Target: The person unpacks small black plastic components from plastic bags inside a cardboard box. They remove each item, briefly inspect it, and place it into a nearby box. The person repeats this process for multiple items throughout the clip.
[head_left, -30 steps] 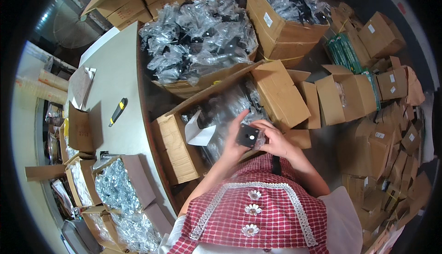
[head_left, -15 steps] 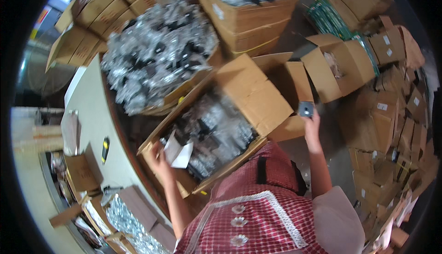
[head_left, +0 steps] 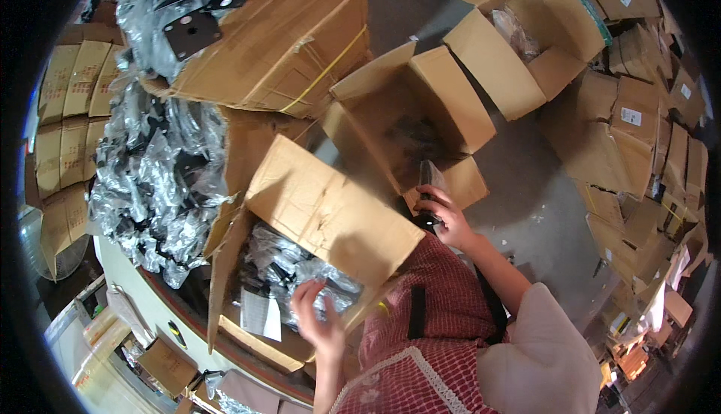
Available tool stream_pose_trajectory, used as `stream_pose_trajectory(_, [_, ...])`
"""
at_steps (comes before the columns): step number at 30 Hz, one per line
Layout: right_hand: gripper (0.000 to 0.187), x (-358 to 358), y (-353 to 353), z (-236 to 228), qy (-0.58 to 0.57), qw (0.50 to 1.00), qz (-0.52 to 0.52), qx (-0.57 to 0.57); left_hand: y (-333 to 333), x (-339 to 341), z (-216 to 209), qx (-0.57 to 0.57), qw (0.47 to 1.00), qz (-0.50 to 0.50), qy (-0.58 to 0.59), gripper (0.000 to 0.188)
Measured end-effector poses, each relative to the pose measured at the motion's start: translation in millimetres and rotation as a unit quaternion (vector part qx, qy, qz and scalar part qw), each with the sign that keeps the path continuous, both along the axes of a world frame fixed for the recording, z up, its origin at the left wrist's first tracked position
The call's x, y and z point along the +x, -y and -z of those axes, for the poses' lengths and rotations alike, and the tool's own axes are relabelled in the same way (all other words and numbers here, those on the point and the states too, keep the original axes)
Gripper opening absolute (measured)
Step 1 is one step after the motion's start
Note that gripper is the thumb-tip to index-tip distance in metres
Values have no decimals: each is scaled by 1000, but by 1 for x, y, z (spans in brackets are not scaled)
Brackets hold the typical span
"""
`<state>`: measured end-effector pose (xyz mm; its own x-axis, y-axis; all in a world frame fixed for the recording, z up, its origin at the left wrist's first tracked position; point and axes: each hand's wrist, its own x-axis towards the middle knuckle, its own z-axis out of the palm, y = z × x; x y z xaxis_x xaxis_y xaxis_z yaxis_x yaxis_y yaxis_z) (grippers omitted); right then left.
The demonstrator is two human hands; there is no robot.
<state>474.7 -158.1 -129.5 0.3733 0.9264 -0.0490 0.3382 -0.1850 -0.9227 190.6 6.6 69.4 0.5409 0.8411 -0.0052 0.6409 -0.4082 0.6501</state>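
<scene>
My right hand (head_left: 448,220) is closed around a dark flat part (head_left: 429,175), partly in clear plastic, at the near edge of an open carton (head_left: 360,130); its exact kind is unclear. A few dark wrapped pieces (head_left: 413,135) lie dimly inside that carton. My left hand (head_left: 319,318), fingers apart, hovers over another open carton (head_left: 225,264) and holds nothing. Plastic-wrapped dark parts (head_left: 289,260) fill this carton, and one of its flaps (head_left: 330,215) leans across the top. Beside my left hand, a white paper sheet (head_left: 260,315) rests on the contents.
A heap of bagged black parts (head_left: 161,181) rises at the left, behind it a large strapped carton (head_left: 300,46). Another open carton (head_left: 496,61) stands far right. Stacked flattened boxes (head_left: 638,144) line the right side. A yellow-black cutter (head_left: 176,333) lies on the pale table (head_left: 124,264).
My view has turned to the right. My left hand has let go of the white paper, which now lies in the carton. My right hand has lowered the dark part toward the other carton's near edge.
</scene>
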Motion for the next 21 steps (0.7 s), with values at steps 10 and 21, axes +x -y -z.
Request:
stream_pose_trajectory(10, [37,55,33,-34,-179,971,121,-99,18,189,29,-126,964,207,113,25])
stream_pose_trajectory(21, [53,63,-90,275,67,862,-289,-411,42,58,6,-144,980,121,65,15])
